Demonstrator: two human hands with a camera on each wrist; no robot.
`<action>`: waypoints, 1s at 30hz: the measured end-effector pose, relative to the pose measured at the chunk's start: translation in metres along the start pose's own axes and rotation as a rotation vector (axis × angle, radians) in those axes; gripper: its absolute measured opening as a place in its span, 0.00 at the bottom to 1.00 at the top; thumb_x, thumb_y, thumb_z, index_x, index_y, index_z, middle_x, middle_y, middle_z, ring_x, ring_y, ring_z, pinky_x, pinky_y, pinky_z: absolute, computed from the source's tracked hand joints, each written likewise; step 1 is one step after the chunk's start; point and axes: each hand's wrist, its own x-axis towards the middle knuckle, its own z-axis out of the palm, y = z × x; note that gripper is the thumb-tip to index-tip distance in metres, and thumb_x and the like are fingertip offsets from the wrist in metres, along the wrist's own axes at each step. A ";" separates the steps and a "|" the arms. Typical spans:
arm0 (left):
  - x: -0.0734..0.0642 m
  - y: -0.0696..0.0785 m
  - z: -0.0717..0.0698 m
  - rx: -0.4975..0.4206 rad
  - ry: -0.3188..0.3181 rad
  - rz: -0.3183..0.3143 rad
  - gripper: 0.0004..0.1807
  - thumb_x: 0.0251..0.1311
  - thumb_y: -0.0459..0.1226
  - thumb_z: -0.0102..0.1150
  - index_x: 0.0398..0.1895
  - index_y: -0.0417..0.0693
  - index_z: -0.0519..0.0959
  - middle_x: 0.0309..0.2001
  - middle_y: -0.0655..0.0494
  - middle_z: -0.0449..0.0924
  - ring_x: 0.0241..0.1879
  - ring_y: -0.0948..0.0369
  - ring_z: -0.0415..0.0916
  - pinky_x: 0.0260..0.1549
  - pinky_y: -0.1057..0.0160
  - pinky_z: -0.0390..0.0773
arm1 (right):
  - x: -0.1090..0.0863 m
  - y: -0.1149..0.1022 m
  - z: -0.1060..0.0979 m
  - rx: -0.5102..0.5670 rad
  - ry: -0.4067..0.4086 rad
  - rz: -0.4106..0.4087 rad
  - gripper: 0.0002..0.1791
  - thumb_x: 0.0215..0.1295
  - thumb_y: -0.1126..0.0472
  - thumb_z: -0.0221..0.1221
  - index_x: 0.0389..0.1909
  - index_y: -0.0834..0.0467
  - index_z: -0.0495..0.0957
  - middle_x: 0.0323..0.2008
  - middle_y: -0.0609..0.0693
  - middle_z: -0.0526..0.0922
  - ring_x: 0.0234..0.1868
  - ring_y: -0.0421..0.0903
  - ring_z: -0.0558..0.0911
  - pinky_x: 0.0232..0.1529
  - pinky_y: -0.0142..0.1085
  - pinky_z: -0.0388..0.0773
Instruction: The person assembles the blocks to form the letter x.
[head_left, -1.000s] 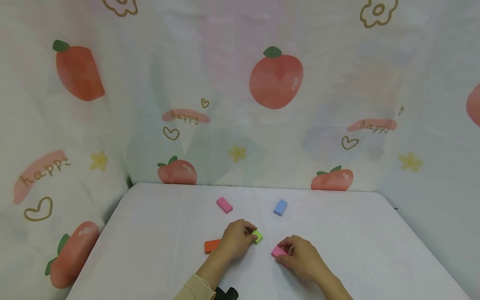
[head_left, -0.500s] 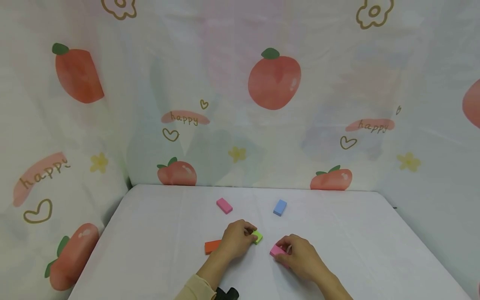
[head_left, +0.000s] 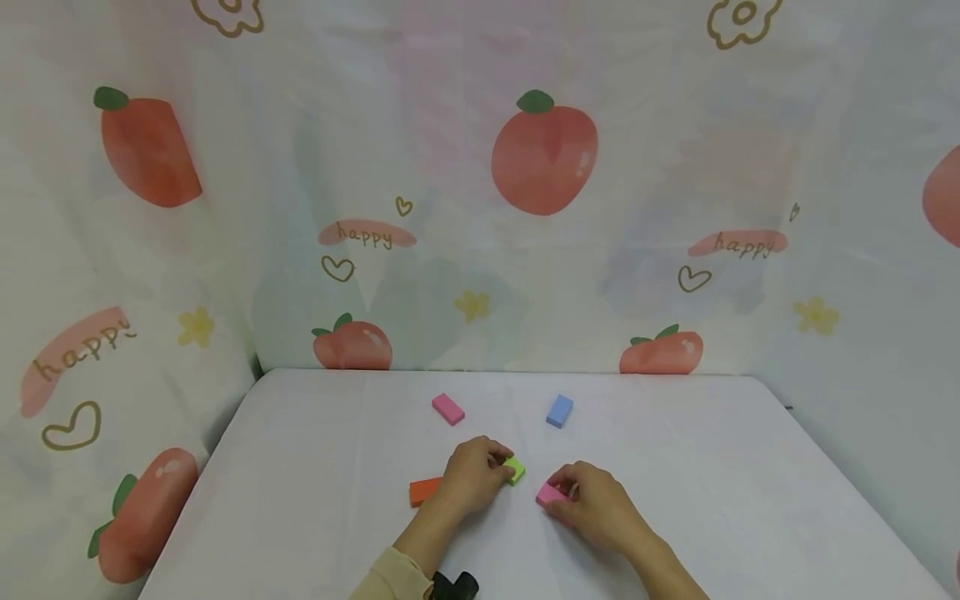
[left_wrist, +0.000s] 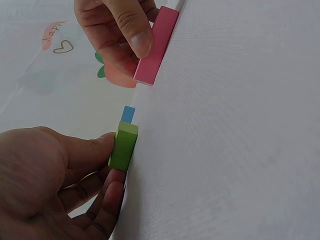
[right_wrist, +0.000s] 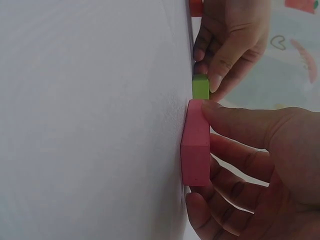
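Note:
My left hand [head_left: 474,477] pinches a green block [head_left: 515,471] between thumb and fingers at the middle of the white table. To its right, my right hand [head_left: 597,505] grips a pink block [head_left: 552,494] by its sides. A short gap of tablecloth separates the two held blocks in the head view. In the left wrist view the green block [left_wrist: 123,146] appears low on the cloth, with the pink block [left_wrist: 157,46] beyond it. The right wrist view has the pink block [right_wrist: 196,145] close up, thumb on its far end.
An orange block [head_left: 424,492] lies left of my left hand, partly hidden by it. Farther back lie another pink block [head_left: 448,409] and a blue block [head_left: 559,412]. A black object [head_left: 455,586] shows by the left sleeve. Patterned cloth [head_left: 435,167] walls the table.
My right hand has slid the pink block slightly left and away from me, closer to the green one. The left hand stays in place with the green block. The head view shifts a little.

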 end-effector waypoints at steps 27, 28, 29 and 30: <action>0.001 -0.001 0.001 0.019 0.004 0.009 0.09 0.62 0.39 0.72 0.46 0.54 0.88 0.37 0.65 0.81 0.36 0.67 0.74 0.38 0.66 0.77 | 0.004 -0.005 0.002 -0.004 -0.007 -0.005 0.11 0.55 0.58 0.76 0.38 0.50 0.87 0.31 0.42 0.79 0.32 0.39 0.73 0.34 0.33 0.69; 0.001 -0.001 0.001 0.018 0.004 0.009 0.09 0.62 0.39 0.72 0.45 0.54 0.88 0.37 0.65 0.81 0.36 0.67 0.74 0.37 0.66 0.76 | 0.004 -0.005 0.002 -0.004 -0.006 -0.006 0.11 0.54 0.58 0.76 0.38 0.50 0.87 0.31 0.42 0.79 0.32 0.39 0.73 0.34 0.33 0.69; 0.001 0.000 0.001 0.017 0.003 0.006 0.09 0.62 0.39 0.72 0.45 0.54 0.88 0.37 0.65 0.81 0.36 0.67 0.74 0.37 0.66 0.76 | 0.003 -0.006 0.002 -0.003 -0.008 -0.005 0.11 0.55 0.58 0.77 0.38 0.50 0.87 0.31 0.42 0.79 0.32 0.39 0.73 0.34 0.33 0.69; 0.001 0.000 0.000 0.015 0.003 0.004 0.09 0.62 0.39 0.72 0.45 0.54 0.88 0.37 0.65 0.81 0.36 0.67 0.74 0.37 0.66 0.76 | 0.003 -0.007 0.002 -0.005 -0.010 -0.005 0.11 0.55 0.58 0.76 0.38 0.50 0.87 0.31 0.43 0.79 0.32 0.40 0.74 0.34 0.33 0.69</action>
